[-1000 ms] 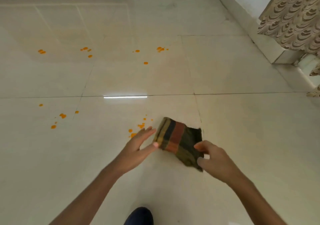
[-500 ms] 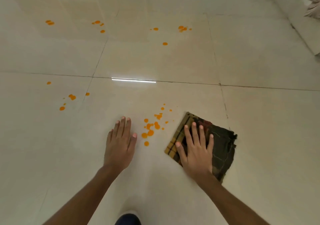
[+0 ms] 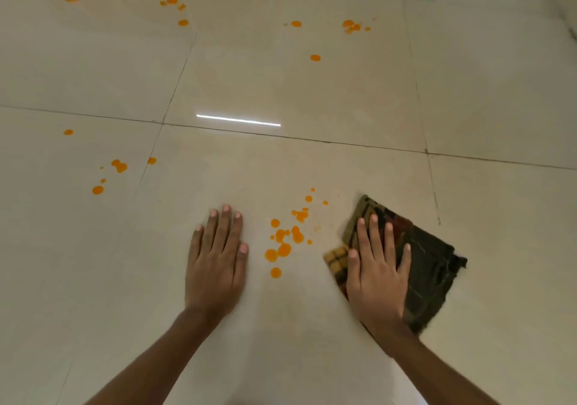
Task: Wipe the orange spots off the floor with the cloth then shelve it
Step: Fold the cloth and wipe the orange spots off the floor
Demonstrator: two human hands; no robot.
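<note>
Looking down at the floor (image 3: 312, 92), it fills pretty much everything I can see: big glossy cream tiles with thin dark grout lines crossing between them and a bright white streak of light (image 3: 239, 120) reflected near the middle. Next biggest thing is the two bare forearms coming up from the bottom edge. My left hand (image 3: 215, 267) is laid out flat, palm down on bare tile, fingers together and pointing away from me, gripping nothing. My right hand (image 3: 377, 276) is also spread flat with fingers fanned, pressing down on the cloth (image 3: 427, 267) rather than clutching it, so it's pinned under the palm, not pinched. That cloth is a folded plaid piece, dark olive and brown with a yellow checked corner poking out to the left of my thumb, lying on the floor at lower right with a frayed edge on its far right side. Between the two hands sits the nearest cluster of orange spots (image 3: 285, 239), just beside the cloth's left edge but not under it as far as I can tell. More orange spots off to the left (image 3: 118, 167), and smaller scattered groups farther away near the top left (image 3: 175, 4) and top right (image 3: 351, 26), all well apart from the cloth.
</note>
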